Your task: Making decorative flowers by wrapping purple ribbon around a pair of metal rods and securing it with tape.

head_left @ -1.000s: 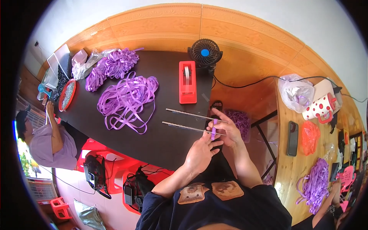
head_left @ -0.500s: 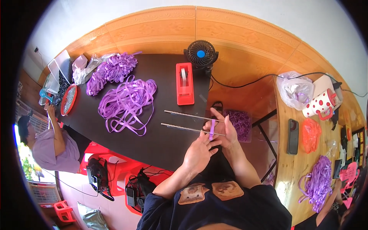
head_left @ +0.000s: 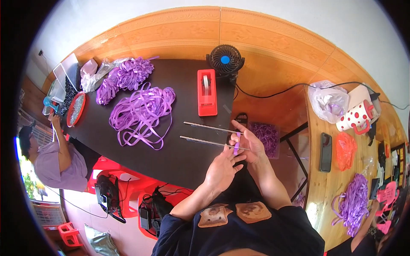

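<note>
Two metal rods (head_left: 203, 141) run from my hands toward 9–10 o'clock. Purple strip (head_left: 236, 150) is across both, near my fingers; whether it's wrapped or knotted, too small to tell. Left hand (head_left: 222, 171): fingertips bunched at the near rod; can't tell if pinching. Right hand (head_left: 255, 147): index and thumb spread, others curled by the strip; grip unclear. Progress: strip's on the rods, piece looks unfinished. Plenty of ribbon left: loose heap (head_left: 143, 113) and bundle (head_left: 132, 74), both 10 o'clock. Bin of purple pieces (head_left: 265, 136), 2 o'clock; red tape dispenser (head_left: 207, 106), 11.
</note>
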